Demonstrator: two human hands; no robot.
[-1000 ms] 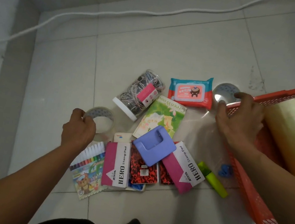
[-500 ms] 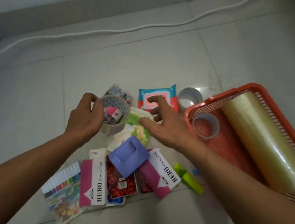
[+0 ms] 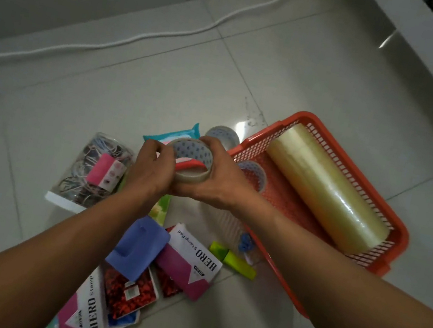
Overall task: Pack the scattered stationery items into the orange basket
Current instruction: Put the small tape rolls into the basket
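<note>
Both hands hold a clear tape roll above the floor, just left of the orange basket. My left hand grips its left side and my right hand its right side. Inside the basket lie a large clear film roll and a small tape roll. Another tape roll stands on the floor beyond my hands. Scattered below are two HERO stamp pad boxes, a purple holder, a green highlighter, red packets and a wipes pack.
A clear tub of rubber bands lies on its side at the left. A white cable runs along the tiled floor near the wall. A small blue clip sits by the basket's near-left wall. A white ledge borders the right.
My left hand lifted a tape roll from the floor and carried it right. My right hand left the basket, where a small tape roll now lies, and joined the left on the lifted roll.
</note>
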